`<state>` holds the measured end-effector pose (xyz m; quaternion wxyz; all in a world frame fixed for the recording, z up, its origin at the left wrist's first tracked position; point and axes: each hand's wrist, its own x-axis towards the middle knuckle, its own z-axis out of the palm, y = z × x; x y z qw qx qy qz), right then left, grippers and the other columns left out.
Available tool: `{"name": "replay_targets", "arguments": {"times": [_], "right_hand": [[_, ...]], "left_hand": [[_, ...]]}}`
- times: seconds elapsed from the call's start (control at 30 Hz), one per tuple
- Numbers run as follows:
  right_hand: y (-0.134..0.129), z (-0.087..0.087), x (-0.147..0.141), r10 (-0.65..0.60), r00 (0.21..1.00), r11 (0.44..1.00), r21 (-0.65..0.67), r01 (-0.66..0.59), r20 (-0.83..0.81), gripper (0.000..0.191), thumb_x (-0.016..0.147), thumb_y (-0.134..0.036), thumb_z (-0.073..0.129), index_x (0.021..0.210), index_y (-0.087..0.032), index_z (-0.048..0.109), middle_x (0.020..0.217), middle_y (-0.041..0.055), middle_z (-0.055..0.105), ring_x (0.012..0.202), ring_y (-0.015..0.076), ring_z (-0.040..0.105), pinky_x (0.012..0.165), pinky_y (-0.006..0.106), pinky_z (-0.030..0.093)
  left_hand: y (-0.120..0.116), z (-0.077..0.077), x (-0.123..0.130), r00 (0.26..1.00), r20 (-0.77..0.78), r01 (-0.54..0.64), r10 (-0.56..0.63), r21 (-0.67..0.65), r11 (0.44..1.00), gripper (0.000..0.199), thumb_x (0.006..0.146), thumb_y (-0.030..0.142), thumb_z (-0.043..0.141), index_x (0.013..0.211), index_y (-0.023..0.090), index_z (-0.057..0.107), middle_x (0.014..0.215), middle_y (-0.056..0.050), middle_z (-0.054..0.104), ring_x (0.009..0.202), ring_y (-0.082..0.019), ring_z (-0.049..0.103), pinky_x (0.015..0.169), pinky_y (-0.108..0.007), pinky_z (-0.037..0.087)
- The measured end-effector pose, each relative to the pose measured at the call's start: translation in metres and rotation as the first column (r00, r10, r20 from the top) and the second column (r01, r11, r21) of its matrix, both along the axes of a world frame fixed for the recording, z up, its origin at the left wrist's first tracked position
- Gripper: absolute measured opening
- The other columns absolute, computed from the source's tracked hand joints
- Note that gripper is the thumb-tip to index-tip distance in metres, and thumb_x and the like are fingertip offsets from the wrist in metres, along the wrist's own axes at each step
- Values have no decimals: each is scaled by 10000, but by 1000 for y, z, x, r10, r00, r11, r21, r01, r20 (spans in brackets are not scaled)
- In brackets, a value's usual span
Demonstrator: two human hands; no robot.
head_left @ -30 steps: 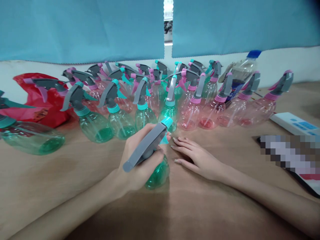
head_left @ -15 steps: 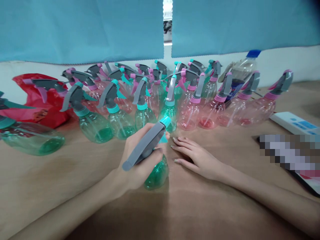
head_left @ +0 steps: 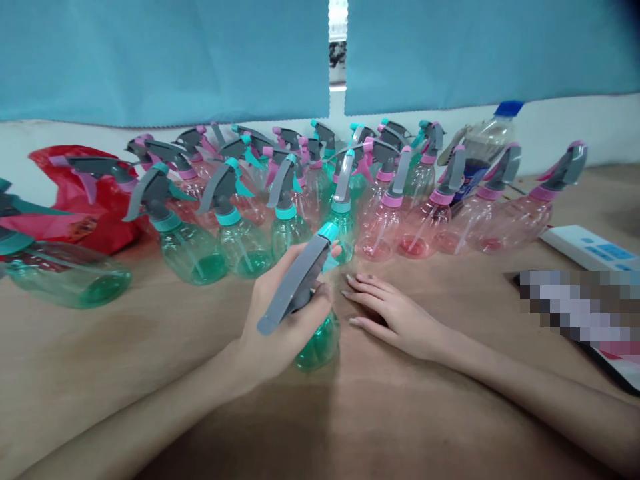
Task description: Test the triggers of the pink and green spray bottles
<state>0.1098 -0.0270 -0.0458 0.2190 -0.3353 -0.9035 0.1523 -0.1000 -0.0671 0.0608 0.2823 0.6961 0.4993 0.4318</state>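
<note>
My left hand (head_left: pixel 280 320) is wrapped round the neck of a green spray bottle (head_left: pixel 317 343) with a grey and teal trigger head. The head tilts toward the upper right, and my palm and fingers hide the neck. My right hand (head_left: pixel 387 307) lies flat on the wooden table (head_left: pixel 420 420), fingers stretched out toward the left, holding nothing. Just beyond my hands stands a green spray bottle (head_left: pixel 341 227). Beside it on the right is a pink spray bottle (head_left: pixel 379 230), and on the left another green one (head_left: pixel 290 230).
Several more green and pink spray bottles stand in rows toward the wall. A red plastic bag (head_left: pixel 100 207) lies at the back left. At the back right is a large clear bottle (head_left: pixel 493 137) with a blue cap. A white device (head_left: pixel 590 247) with blue buttons sits on the right.
My left hand has shifted slightly right and away from me with the spray bottle, whose head now tilts more upright. My right hand has stayed in place.
</note>
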Motion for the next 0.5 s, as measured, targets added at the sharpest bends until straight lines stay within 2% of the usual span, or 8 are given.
{"name": "replay_targets", "arguments": {"times": [0.23, 0.33, 0.5], "right_hand": [[0, -1, 1, 5, 1000, 1000, 2, -5, -5, 462, 959, -443, 477, 1360, -220, 530, 1441, 109, 504, 1376, 282, 401, 1124, 539, 343], [0, -1, 1, 5, 1000, 1000, 2, -5, 12, 472, 962, -447, 470, 1358, -199, 532, 1447, 113, 497, 1381, 280, 392, 1134, 524, 333], [0, 0, 0, 3, 999, 1000, -2, -3, 32, 481, 966, -450, 459, 1351, -172, 539, 1451, 121, 491, 1387, 277, 382, 1141, 506, 329]], "left_hand": [[1, 0, 0, 1000, -9, 23, -24, -44, 999, 363, 790, 130, 539, 1140, 225, 542, 723, 42, 537, 567, -111, 468, 570, -245, 456], [1, 1, -1, 999, -12, 43, -44, -71, 997, 363, 805, 128, 535, 1153, 232, 527, 761, 32, 557, 594, -116, 480, 599, -257, 460], [2, 0, -2, 999, -33, 23, -24, -48, 999, 363, 798, 157, 551, 1150, 243, 537, 706, 46, 544, 563, -124, 487, 576, -263, 459]]}}
